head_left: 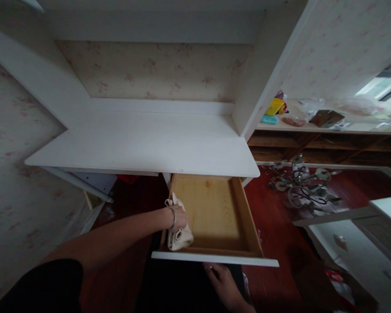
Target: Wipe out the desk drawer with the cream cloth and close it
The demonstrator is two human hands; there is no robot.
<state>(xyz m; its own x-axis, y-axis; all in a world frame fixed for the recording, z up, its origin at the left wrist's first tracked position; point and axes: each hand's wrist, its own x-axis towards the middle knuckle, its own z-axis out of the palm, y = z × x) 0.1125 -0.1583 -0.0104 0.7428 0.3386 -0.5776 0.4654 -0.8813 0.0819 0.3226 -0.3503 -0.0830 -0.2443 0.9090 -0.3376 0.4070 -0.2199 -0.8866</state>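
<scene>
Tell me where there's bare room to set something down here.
The white desk top is bare between the wallpapered back wall and its front edge. The drawer floor is free right of the cloth under the left hand. The side shelf is crowded.

Bare drawer floor [215, 213] beside cloth [180, 237]

Count relative to drawer [215, 213]: one drawer, pulled out. One cloth [178, 234] at its left inner side. Two hands: left hand [179, 217] on the cloth, right hand [223, 284] just below the drawer front. One desk [143, 143] directly above the drawer.
</scene>
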